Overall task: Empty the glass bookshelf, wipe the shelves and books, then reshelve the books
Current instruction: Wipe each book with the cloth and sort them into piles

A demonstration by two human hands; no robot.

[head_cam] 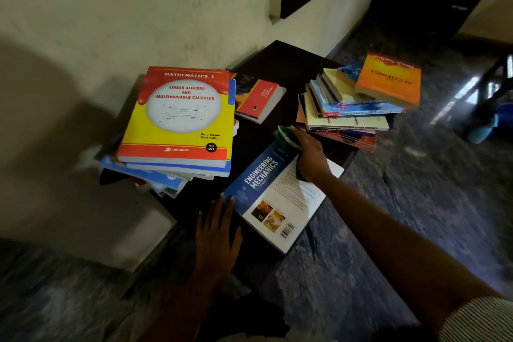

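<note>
Here, right hand (312, 154) — green cloth (286, 137) on Engineering Mechanics book (274, 194)

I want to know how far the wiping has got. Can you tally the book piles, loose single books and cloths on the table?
Book piles: 2, left pile and right pile
Loose books: 2, red book and Engineering Mechanics
Cloths: 1, green cloth, in the right hand
Total: 5

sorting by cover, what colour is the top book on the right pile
Orange book, seen clearly in the head view.
</note>
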